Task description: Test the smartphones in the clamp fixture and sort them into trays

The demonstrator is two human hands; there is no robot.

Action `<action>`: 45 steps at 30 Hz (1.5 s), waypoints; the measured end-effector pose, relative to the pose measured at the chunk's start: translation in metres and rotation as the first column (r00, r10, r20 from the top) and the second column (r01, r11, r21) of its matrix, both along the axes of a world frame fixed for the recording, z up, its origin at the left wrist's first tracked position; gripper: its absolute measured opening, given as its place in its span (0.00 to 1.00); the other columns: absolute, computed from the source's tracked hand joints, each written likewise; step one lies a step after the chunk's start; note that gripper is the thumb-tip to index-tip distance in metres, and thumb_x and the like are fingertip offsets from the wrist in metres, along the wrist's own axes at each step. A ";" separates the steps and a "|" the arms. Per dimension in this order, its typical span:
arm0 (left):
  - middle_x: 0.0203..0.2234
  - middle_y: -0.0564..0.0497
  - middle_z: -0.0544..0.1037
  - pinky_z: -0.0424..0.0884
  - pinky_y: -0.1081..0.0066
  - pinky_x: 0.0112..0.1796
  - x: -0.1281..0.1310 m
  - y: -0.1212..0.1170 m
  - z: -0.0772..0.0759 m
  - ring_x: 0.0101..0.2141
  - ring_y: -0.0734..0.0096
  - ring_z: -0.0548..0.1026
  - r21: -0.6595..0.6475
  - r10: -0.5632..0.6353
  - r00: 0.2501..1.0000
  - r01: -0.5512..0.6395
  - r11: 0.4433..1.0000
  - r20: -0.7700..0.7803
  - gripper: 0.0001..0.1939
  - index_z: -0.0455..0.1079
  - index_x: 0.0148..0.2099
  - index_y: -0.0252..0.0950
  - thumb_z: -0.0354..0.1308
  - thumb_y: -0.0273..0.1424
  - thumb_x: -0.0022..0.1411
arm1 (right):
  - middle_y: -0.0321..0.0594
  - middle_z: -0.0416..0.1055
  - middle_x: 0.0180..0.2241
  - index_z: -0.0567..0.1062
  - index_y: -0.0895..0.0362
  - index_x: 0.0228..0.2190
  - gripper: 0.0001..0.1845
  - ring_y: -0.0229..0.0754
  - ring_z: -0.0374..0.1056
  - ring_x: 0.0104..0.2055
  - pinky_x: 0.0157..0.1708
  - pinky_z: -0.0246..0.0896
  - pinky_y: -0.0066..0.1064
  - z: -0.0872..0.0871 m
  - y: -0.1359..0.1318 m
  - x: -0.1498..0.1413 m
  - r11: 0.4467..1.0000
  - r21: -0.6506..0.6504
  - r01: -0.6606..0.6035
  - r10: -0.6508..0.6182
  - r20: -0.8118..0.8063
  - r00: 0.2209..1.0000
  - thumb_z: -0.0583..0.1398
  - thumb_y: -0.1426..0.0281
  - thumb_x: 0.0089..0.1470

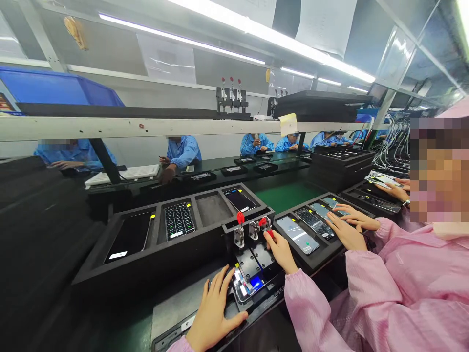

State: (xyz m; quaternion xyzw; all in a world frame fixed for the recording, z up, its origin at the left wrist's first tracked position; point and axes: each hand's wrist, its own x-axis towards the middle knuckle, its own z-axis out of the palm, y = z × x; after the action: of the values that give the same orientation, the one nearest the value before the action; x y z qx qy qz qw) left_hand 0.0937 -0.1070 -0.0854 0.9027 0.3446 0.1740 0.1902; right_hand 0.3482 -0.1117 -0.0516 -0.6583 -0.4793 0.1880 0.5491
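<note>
My left hand (214, 310) rests open, fingers spread, at the left end of a black clamping fixture (276, 286). Its fingertips are beside a phone (246, 283) with a lit screen, partly covered by metal plates (249, 264). My right hand (281, 250) is closed on the red-tipped handle (270, 233) of a toggle clamp. Another toggle clamp (240, 230) stands left of it with its red tip upright. Behind the fixture, a black foam tray (205, 238) holds several phones, among them a dark one (132, 233) and one showing a grid of icons (178, 220); one slot holds no phone.
On my right, a co-worker in pink reaches both hands (346, 227) over a second foam tray (315, 261) of phones, close to my right arm. A green conveyor belt (289, 190) runs behind the trays. Stacked black trays (339, 168) stand beyond; a white shelf beam (183, 126) crosses above.
</note>
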 end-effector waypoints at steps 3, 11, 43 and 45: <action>0.62 0.46 0.50 0.44 0.45 0.56 0.000 -0.001 0.000 0.59 0.51 0.51 0.004 -0.003 1.000 0.003 1.000 0.009 0.41 0.42 0.64 0.45 0.57 0.42 0.53 | 0.31 0.61 0.16 0.64 0.56 0.22 0.23 0.34 0.58 0.20 0.25 0.51 0.26 0.002 -0.001 0.001 1.000 -0.007 -0.013 0.013 0.000 1.000 0.50 0.49 0.52; 0.62 0.44 0.50 0.42 0.44 0.55 0.000 0.001 -0.002 0.59 0.50 0.51 0.003 -0.012 1.000 0.012 1.000 0.026 0.42 0.41 0.64 0.43 0.57 0.41 0.53 | 0.32 0.62 0.16 0.64 0.56 0.21 0.25 0.34 0.59 0.20 0.25 0.52 0.26 0.006 0.002 0.002 0.999 -0.017 -0.039 0.039 0.010 0.999 0.49 0.48 0.51; 0.55 0.50 0.65 0.57 0.57 0.55 -0.152 -0.020 -0.009 0.55 0.57 0.61 -0.501 0.589 0.615 -0.336 0.798 0.525 0.30 0.48 0.62 0.43 0.33 0.51 0.63 | 0.37 0.62 0.52 0.73 0.52 0.34 0.14 0.41 0.55 0.56 0.57 0.45 0.38 -0.009 -0.014 -0.141 0.778 -0.122 -0.616 0.625 0.253 0.739 0.48 0.64 0.57; 0.56 0.50 0.64 0.54 0.55 0.56 -0.153 -0.019 -0.010 0.56 0.57 0.60 -0.504 0.578 0.636 -0.322 0.801 0.512 0.30 0.48 0.62 0.42 0.35 0.50 0.63 | 0.39 0.64 0.51 0.70 0.52 0.42 0.16 0.40 0.57 0.54 0.55 0.49 0.36 -0.014 -0.008 -0.137 0.791 -0.138 -0.596 0.611 0.154 0.776 0.49 0.70 0.54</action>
State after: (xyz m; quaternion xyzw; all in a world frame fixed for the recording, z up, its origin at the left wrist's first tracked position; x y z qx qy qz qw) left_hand -0.0589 -0.1259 -0.0952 0.6162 0.5016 0.4475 0.4105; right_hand 0.2109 -0.1202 -0.0658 -0.5065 -0.7072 0.3093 0.3842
